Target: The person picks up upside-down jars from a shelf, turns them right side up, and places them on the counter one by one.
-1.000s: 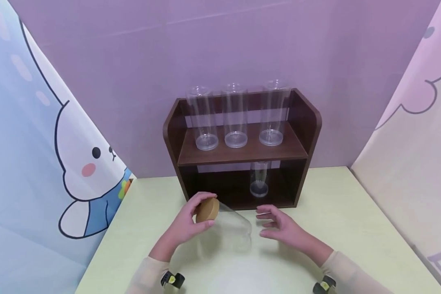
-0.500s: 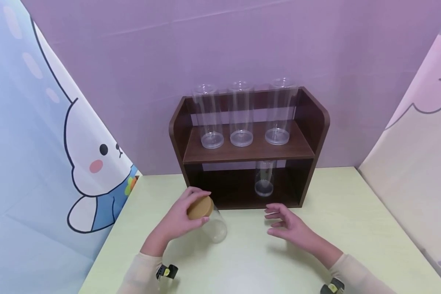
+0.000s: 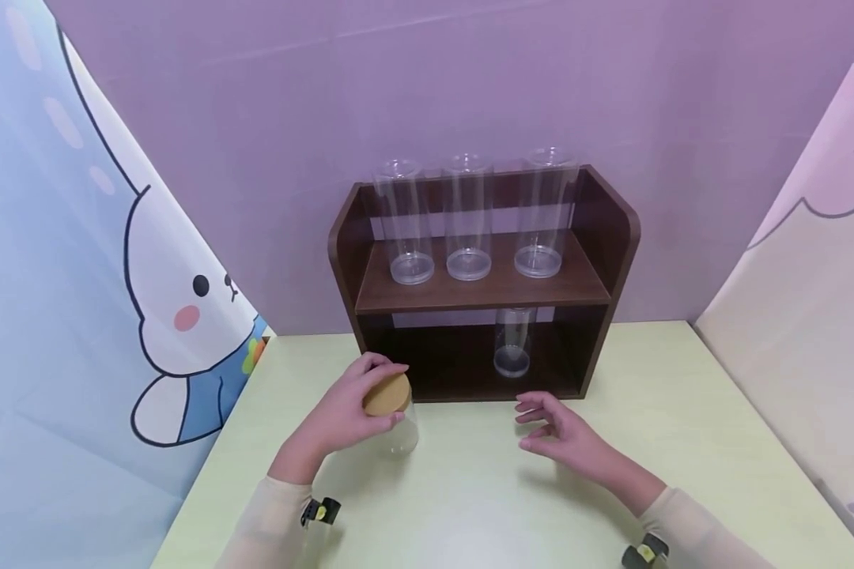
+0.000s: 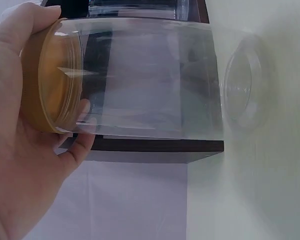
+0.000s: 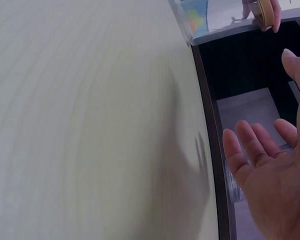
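My left hand (image 3: pixel 347 407) grips a clear jar (image 4: pixel 150 80) by its tan, wood-coloured lid (image 3: pixel 387 394), thumb on the near side and fingers round the far side. The jar stands nearly upright in front of the shelf's lower left corner, its base (image 4: pixel 242 82) close over the table. My right hand (image 3: pixel 565 435) hovers with relaxed, slightly bent fingers in front of the shelf's right part, holding nothing. In the right wrist view its palm (image 5: pixel 275 190) and spread fingers show beside the shelf's dark edge.
A dark brown two-tier shelf (image 3: pixel 480 295) stands at the back of the pale table (image 3: pixel 470 482). Clear cylinders, a left one (image 3: pixel 411 229), a middle one (image 3: pixel 468 221) and a right one (image 3: pixel 541 217), stand on its upper tier. A shorter clear container (image 3: pixel 513 348) sits below.
The left hand has turned the jar from lying tilted to nearly upright, its base swinging left and toward the hand. The right hand has hardly moved relative to the shelf.
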A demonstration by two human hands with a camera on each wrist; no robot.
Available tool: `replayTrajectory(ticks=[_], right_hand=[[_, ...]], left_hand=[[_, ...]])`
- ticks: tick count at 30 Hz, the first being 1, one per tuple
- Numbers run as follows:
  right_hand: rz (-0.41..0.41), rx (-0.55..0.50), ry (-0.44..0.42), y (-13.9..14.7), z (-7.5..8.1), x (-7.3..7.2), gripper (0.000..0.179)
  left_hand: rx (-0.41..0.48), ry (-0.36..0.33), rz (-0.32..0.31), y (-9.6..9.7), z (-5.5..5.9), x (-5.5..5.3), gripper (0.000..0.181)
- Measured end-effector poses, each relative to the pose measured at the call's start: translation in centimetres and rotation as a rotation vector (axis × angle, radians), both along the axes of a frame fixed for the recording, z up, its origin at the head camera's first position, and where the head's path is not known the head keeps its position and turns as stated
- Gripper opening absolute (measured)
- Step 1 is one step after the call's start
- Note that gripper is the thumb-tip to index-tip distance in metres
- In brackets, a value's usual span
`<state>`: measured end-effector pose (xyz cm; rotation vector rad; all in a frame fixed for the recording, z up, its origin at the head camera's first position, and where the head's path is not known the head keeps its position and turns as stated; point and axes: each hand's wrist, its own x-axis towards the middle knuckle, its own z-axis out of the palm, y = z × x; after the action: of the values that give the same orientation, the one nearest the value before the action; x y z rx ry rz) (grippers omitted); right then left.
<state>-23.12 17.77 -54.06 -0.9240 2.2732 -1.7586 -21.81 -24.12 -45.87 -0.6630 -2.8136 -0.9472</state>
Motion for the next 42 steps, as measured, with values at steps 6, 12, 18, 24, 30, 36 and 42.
replayTrajectory(ticks=[6, 12, 18, 24, 30, 36, 42], right_hand=[[0.006, 0.007, -0.015, 0.0, 0.2, -0.1, 0.053], [0.014, 0.022, -0.044, 0.1, 0.0, 0.1, 0.05], [0.035, 0.043, -0.049, 0.1, -0.2, 0.1, 0.047], [0.034, 0.056, -0.074, 0.0, -0.1, -0.3, 0.045], [0.049, 0.056, -0.074, 0.3, -0.1, -0.2, 0.045], [0.047, 0.056, -0.06, 0.4, 0.0, -0.3, 0.043], [0.056, 0.067, -0.064, 0.4, -0.2, -0.3, 0.044]], left_hand=[[0.008, 0.017, -0.003, -0.1, -0.4, -0.3, 0.07], [0.014, 0.034, -0.008, 0.3, -1.2, -0.5, 0.07], [0.028, 0.074, -0.016, 0.5, -1.8, -0.8, 0.071], [0.042, 0.125, 0.006, 0.0, -1.9, -0.7, 0.078], [0.218, 0.262, 0.027, -1.0, -1.6, -0.4, 0.062], [0.494, 0.44, 0.108, -2.4, -1.4, -1.2, 0.03], [0.622, 0.283, 0.237, -3.5, -2.1, -1.9, 0.037]])
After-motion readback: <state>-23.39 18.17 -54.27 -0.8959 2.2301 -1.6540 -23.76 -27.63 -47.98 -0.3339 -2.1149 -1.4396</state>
